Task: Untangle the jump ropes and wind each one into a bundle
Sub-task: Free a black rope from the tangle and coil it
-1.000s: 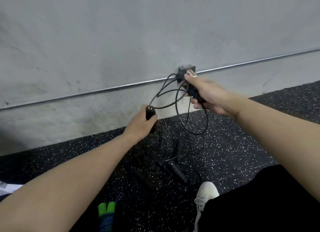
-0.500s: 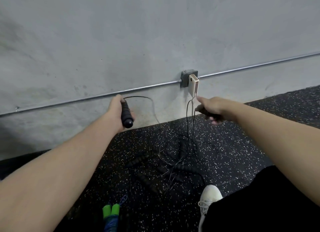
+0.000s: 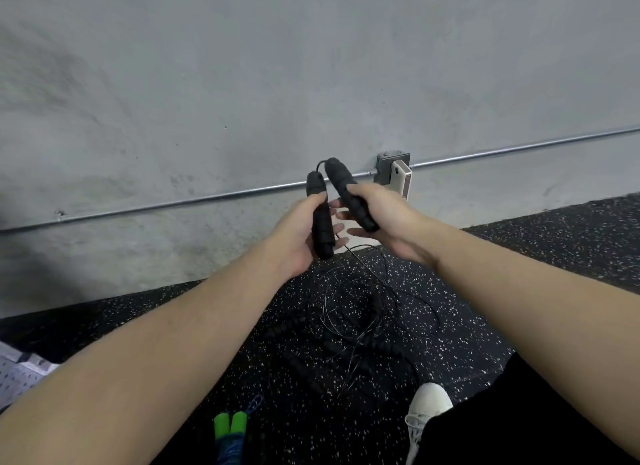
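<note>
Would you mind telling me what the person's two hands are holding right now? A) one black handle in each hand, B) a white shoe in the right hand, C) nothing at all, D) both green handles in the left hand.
A: the left hand grips one black handle and the right hand grips the other black handle, the two held close together in front of the wall.

hands: two, left (image 3: 294, 236) and right (image 3: 384, 218)
black handles held: two, one in the left (image 3: 320, 222), one in the right (image 3: 349, 194)
black handles on floor: several in the tangle (image 3: 349, 322), exact count unclear
green handles: two (image 3: 230, 424), side by side
shoes: one (image 3: 426, 409)
wall pipes: one (image 3: 173, 204)
outlet boxes: one (image 3: 386, 168)
</note>
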The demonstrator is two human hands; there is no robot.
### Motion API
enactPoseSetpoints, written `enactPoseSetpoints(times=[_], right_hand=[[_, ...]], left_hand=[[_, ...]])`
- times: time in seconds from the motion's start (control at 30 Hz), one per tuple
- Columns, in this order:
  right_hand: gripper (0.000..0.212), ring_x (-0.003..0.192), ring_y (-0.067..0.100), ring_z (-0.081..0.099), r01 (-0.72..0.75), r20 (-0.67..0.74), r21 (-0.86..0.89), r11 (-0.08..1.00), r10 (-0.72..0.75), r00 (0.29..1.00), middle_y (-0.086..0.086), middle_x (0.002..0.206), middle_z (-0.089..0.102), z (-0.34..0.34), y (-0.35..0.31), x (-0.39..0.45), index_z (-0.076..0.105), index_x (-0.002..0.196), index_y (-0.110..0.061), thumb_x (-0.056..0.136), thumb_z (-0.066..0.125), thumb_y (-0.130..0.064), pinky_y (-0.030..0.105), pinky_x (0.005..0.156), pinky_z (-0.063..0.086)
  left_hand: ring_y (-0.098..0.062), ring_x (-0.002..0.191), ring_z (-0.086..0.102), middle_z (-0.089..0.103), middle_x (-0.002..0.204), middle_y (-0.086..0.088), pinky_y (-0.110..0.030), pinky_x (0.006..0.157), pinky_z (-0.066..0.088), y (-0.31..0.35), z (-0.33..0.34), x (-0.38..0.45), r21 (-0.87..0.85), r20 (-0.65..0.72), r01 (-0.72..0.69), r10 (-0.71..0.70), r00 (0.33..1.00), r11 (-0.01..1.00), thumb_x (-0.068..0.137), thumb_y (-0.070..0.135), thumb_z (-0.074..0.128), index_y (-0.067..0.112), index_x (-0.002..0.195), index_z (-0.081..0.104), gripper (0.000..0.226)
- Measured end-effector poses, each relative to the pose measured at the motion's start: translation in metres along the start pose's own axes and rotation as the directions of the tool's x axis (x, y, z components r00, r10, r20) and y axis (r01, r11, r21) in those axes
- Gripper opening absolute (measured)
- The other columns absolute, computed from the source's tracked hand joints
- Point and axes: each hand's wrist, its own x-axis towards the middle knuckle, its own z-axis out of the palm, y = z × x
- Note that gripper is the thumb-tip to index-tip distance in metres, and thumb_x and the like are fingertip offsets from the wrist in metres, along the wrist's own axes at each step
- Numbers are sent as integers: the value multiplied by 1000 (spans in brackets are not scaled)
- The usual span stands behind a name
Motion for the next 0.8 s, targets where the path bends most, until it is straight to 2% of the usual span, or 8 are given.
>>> enactPoseSetpoints(times=[0.1, 0.2, 0.3, 0.4, 0.5, 0.6, 0.7, 0.8], right_hand=[[20, 67, 17, 49, 12, -35, -80, 997, -14, 999, 3, 72, 64, 21, 1, -5, 60, 99, -14, 103, 45, -27, 24, 59, 41], [20, 80, 9, 50, 28, 43, -235, 972, -18, 999, -1, 92, 61, 27, 3, -8, 56, 109, -19, 107, 39, -29, 24, 75, 37], [25, 99, 8, 53, 21, 135, -318, 948, 24, 991, -10, 101, 59, 24, 7, -3, 58, 117, -22, 106, 40, -37, 29, 87, 34], [32, 119, 13, 52, 18, 153, -401, 916, 47, 987, -12, 118, 62, 18, 9, 3, 64, 116, -30, 98, 51, -53, 29, 81, 40], [46, 101, 12, 63, 11, 111, -544, 839, 58, 992, -9, 107, 68, 11, 6, 9, 64, 103, -27, 80, 67, -67, 30, 74, 47], [67, 77, 15, 52, 144, -45, -625, 767, -219, 975, -5, 85, 55, 13, 3, 18, 46, 96, -21, 64, 76, -72, 32, 67, 42], [66, 114, 14, 52, 456, 15, -591, 665, -556, 831, -3, 120, 56, 9, 5, 34, 50, 126, -21, 78, 74, -61, 31, 101, 42], [50, 122, 10, 51, 530, 215, -664, 527, -545, 811, -5, 126, 62, 9, 7, 39, 61, 127, -21, 97, 47, -58, 35, 114, 34]], left_hand=[[-27, 97, 74, 72, 122, -9, -38, 72, 61, 7, -2, -8, -73, 57, -25, 29, 998, 997, 100, 43, 60, 16, 134, 62, 44], [-23, 85, 77, 78, 105, -4, -33, 69, 60, 14, -11, -20, -59, 95, -16, 22, 995, 998, 102, 41, 55, 20, 131, 64, 37], [-35, 90, 75, 74, 111, -13, -44, 77, 61, 21, -25, -29, -103, 188, 55, -35, 982, 993, 99, 30, 56, 13, 132, 61, 37], [-32, 88, 72, 71, 108, -15, -46, 79, 59, 30, -39, -33, -51, 264, 129, -111, 958, 990, 97, 31, 57, 13, 126, 63, 35], [-25, 78, 65, 67, 105, -14, -38, 70, 53, 33, -51, -38, 47, 305, 166, -173, 937, 985, 96, 33, 57, 13, 126, 63, 37], [-23, 76, 59, 67, 114, -15, -36, 69, 46, 37, -62, -41, 91, 318, 177, -197, 927, 980, 94, 32, 56, 12, 125, 64, 37], [-23, 76, 58, 68, 122, -19, -36, 68, 43, 42, -73, -46, 151, 332, 167, -209, 920, 974, 96, 28, 51, 9, 130, 63, 41], [-24, 78, 57, 66, 128, -22, -35, 68, 43, 45, -86, -52, 210, 377, 150, -221, 900, 966, 94, 25, 51, 8, 136, 59, 46]])
